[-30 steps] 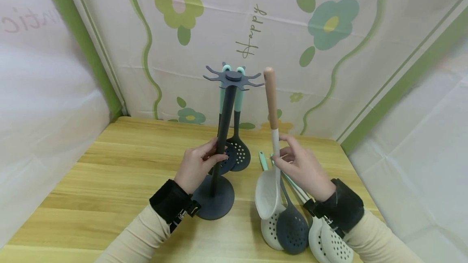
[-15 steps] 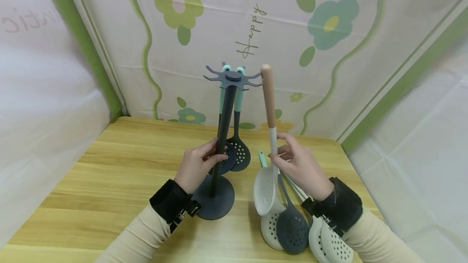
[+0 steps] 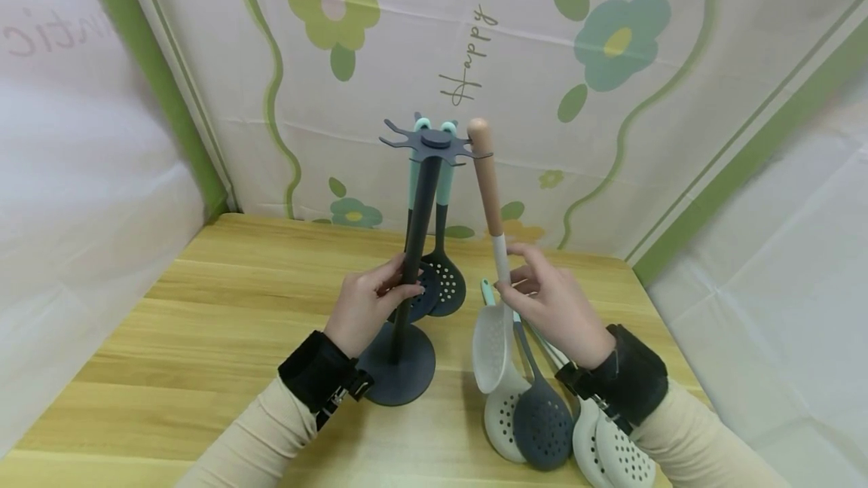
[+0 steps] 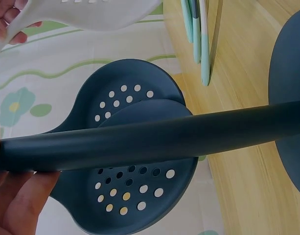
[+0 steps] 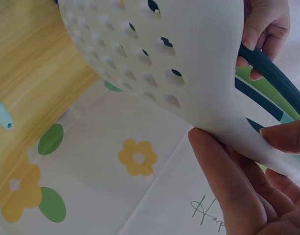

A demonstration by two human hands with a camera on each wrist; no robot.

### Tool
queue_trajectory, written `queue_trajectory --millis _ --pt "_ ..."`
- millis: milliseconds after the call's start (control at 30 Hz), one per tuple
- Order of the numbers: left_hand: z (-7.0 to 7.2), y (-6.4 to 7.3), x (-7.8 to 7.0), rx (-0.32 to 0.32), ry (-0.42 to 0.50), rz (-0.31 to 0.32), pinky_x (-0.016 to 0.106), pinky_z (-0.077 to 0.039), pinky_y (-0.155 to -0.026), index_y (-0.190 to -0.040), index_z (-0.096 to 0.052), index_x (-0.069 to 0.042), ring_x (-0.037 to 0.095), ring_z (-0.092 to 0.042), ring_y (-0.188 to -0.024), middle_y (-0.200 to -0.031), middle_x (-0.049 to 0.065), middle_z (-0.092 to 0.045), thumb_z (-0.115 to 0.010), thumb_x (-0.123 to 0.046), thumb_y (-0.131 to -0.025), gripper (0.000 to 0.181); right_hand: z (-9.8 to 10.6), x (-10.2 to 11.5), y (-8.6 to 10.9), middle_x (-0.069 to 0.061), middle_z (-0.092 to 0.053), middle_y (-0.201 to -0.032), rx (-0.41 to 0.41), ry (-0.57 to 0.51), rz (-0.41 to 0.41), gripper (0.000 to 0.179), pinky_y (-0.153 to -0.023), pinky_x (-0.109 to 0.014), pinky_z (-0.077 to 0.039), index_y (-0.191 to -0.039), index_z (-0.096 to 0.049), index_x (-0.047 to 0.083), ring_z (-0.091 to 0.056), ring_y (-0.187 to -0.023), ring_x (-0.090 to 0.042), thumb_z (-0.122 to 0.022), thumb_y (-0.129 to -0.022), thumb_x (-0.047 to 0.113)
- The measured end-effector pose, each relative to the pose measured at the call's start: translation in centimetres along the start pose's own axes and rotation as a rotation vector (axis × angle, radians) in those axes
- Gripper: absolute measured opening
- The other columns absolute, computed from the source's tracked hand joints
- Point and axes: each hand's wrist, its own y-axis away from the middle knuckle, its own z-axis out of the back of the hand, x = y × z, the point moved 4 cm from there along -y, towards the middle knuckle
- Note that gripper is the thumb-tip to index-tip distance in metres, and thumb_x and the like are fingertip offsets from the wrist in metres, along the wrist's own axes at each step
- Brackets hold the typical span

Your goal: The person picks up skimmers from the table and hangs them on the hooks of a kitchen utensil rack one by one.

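Observation:
My left hand (image 3: 369, 300) grips the dark pole of a utensil stand (image 3: 425, 194), whose round base rests on the table. Between the thumb and fingers of my right hand (image 3: 556, 307) is the neck of a white skimmer (image 3: 493, 349), full of holes in the right wrist view, with a wooden handle pointing up. The top of that handle overlaps the right-hand hooks of the stand's rack in the head view. Two dark skimmers (image 4: 130, 196) with mint handles hang from the rack's far side, partly hidden by the pole.
On the wooden table (image 3: 203, 337) at the right lie a dark skimmer (image 3: 542, 428) and several white skimmers (image 3: 627, 454), partly under my right forearm. A flowered cloth (image 3: 515, 44) forms the back wall, and pale cloth walls stand at both sides.
My right hand has moved left with the white skimmer, tilting its handle top from beside the rack onto the right-hand hooks. The left hand stays on the pole.

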Motion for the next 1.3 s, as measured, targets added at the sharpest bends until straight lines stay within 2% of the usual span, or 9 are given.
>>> queue_trajectory --millis 333,733,933,1300 --pt "0.0 -0.1 0.1 -0.004 -0.008 -0.003 0.039 -0.062 -0.068 -0.126 -0.071 0.006 0.023 -0.076 -0.083 -0.094 0.014 -0.079 -0.073 -0.012 -0.085 0.044 -0.6 0.1 -0.1 -0.017 -0.077 -0.097 0.005 -0.005 0.017 0.043 -0.070 -0.044 -0.062 -0.135 -0.055 0.003 -0.074 -0.082 -0.020 -0.064 -0.093 0.010" --pt "0.0 0.1 0.1 -0.003 -0.005 -0.012 0.039 -0.062 -0.069 -0.128 -0.070 0.005 0.024 -0.076 -0.086 -0.096 0.015 -0.078 -0.072 -0.014 -0.087 0.045 -1.5 -0.1 -0.6 -0.020 -0.076 -0.099 0.020 -0.042 -0.015 0.047 -0.075 -0.047 -0.061 -0.139 -0.053 0.003 -0.074 -0.083 -0.022 -0.065 -0.093 0.010" --pt "0.0 0.0 0.1 -0.008 -0.014 -0.025 0.038 -0.062 -0.067 -0.126 -0.071 0.004 0.022 -0.076 -0.083 -0.093 0.014 -0.079 -0.071 -0.015 -0.087 0.044 -1.7 -0.2 -0.9 -0.016 -0.076 -0.098 0.005 -0.021 -0.002 0.047 -0.073 -0.045 -0.061 -0.138 -0.054 0.003 -0.074 -0.081 -0.020 -0.066 -0.093 0.011" --pt "0.0 0.0 0.1 -0.020 -0.044 -0.046 0.037 -0.061 -0.062 -0.125 -0.071 0.005 0.020 -0.075 -0.079 -0.092 0.013 -0.079 -0.071 -0.017 -0.088 0.043 -2.7 -0.4 -1.4 -0.015 -0.074 -0.106 0.032 -0.040 -0.031 0.045 -0.078 -0.047 -0.060 -0.138 -0.056 0.007 -0.073 -0.089 -0.022 -0.064 -0.095 0.019"
